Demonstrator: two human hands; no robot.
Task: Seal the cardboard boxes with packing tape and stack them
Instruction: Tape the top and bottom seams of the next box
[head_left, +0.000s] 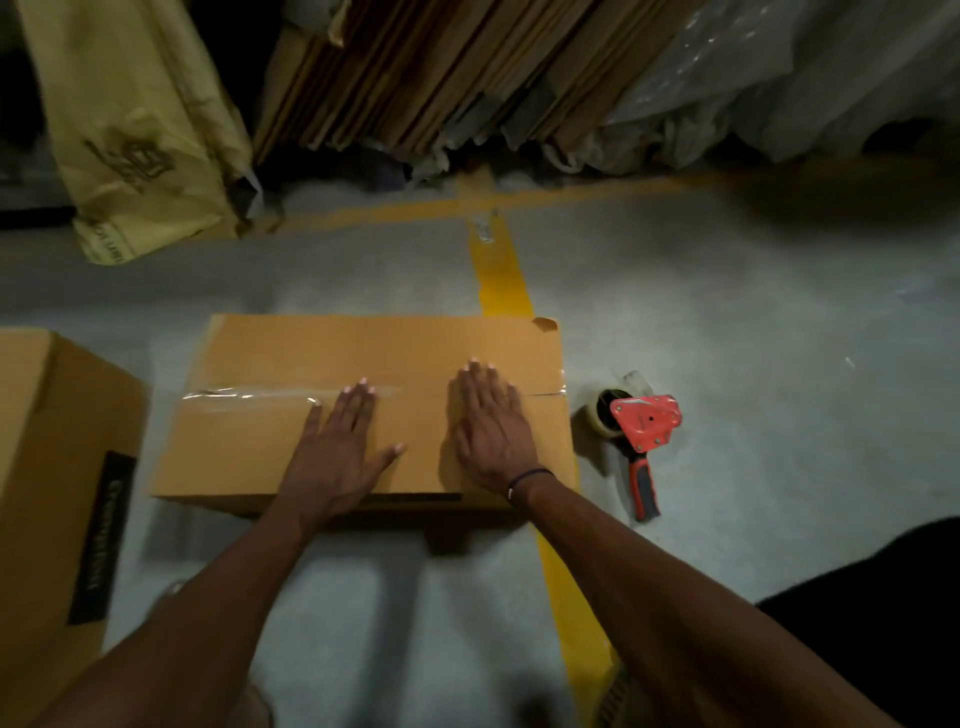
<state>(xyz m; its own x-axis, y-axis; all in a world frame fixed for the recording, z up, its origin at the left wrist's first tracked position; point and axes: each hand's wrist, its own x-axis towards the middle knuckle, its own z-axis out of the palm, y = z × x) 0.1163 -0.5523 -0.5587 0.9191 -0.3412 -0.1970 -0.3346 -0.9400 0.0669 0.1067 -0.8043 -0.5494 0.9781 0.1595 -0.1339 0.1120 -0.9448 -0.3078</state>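
Cardboard box (332, 374) sat on floor (727, 322), clear tape (249, 393) along top seam. Left hand (337, 441) and right hand (491, 428) lay flat, fingers straight, gripping nothing, pressing lid. Best: rub firmly outward along seam, down over edges. Tape dispenser (641, 436) lay just beside box.

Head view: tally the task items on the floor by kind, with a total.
Cardboard boxes: 2 (taped box, side box)
Tape dispensers: 1 (red tape dispenser)
Hands: 2 (left hand, right hand), flat on the taped box
Total: 5
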